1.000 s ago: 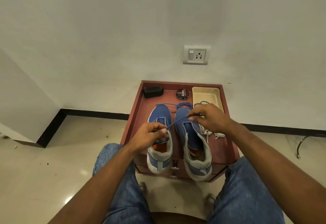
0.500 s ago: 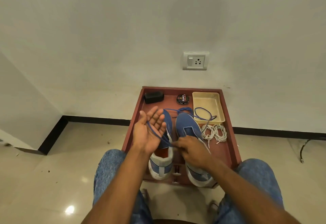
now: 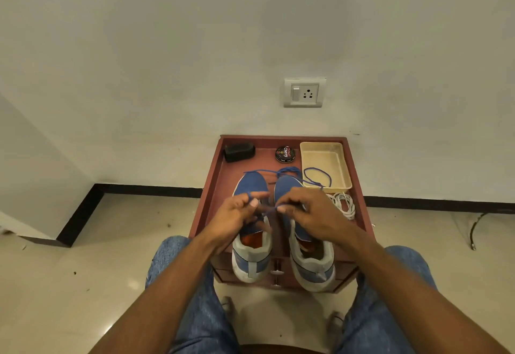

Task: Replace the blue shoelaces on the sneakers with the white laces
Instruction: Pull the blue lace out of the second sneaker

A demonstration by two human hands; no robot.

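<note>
Person seated facing a low reddish-brown wooden table against the wall. Two blue knit sneakers with grey heels stand side by side on it, toes toward the wall. Left hand and right hand each pinch a thin blue shoelace stretched between them above the sneakers. Coiled white laces lie just beside the right sneaker; a beige plastic tray, round black polish tin and black brush sit behind.

The sneakers have matt blue cloth uppers, grey fabric collars and scuffed whitish rubber soles. The blue lace and the white laces look like woven cord. The small table is reddish-brown wood with a dull, smooth finish. The tray is cream plastic, faintly shiny. The polish tin has a glossy printed metal lid. The floor is polished, reflective tile; the wall is matt paint. The jeans are faded denim.
</note>
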